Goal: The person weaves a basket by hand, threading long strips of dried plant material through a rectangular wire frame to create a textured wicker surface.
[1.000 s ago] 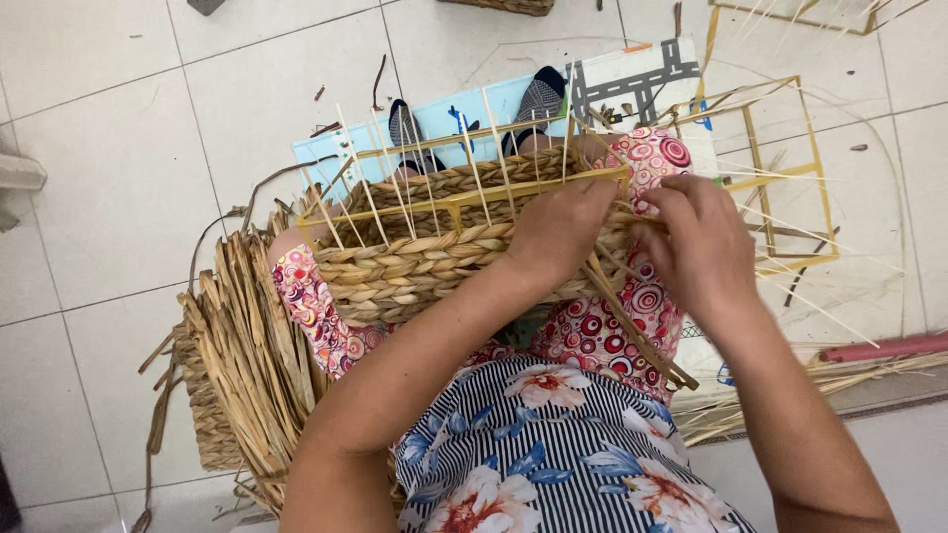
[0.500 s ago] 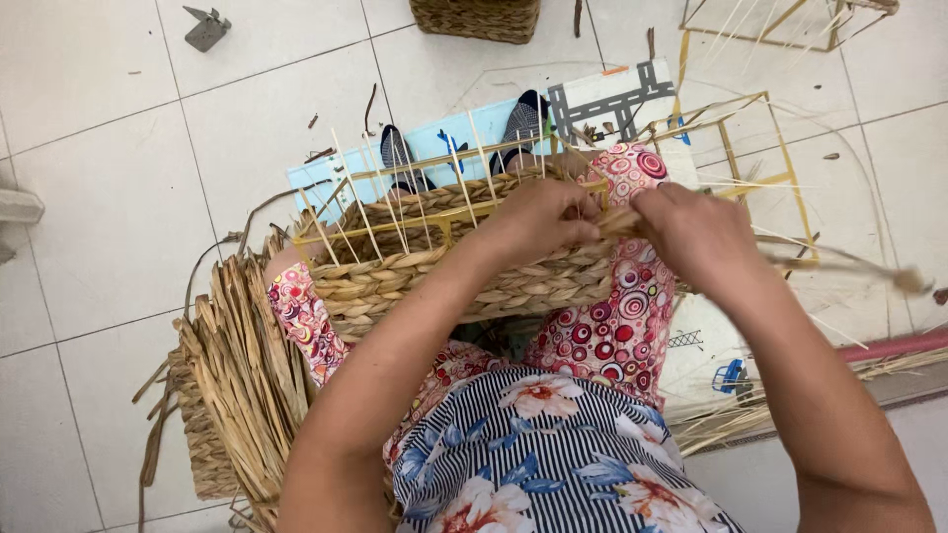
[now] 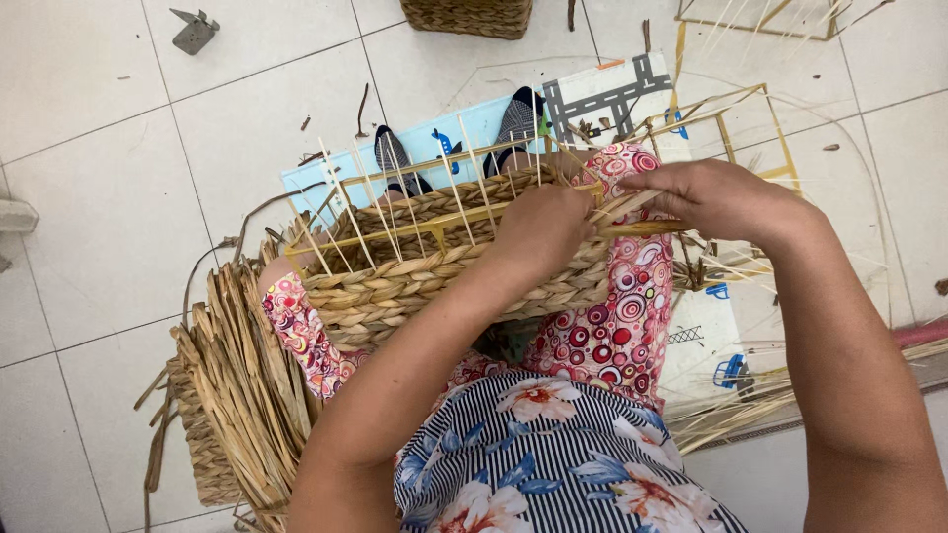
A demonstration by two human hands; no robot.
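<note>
A half-woven straw basket [image 3: 415,281] on a yellow wire frame rests on my lap, its thin upright ribs sticking up along the far side. My left hand [image 3: 538,232] presses on the braided rim at the basket's right end. My right hand [image 3: 711,197] is just to the right of it, pinching a flat straw strand [image 3: 632,227] that runs back into the weave.
A bundle of loose straw [image 3: 237,395] lies on the tiled floor at my left. A bare yellow wire frame [image 3: 750,128] stands at the right. A finished woven basket [image 3: 469,15] and a grey metal tool [image 3: 193,30] are at the far edge. A light blue mat [image 3: 326,183] lies under my feet.
The view has shifted down and closer. My right hand has drawn the strand out to the right, and my left hand has stayed pressed on the rim.
</note>
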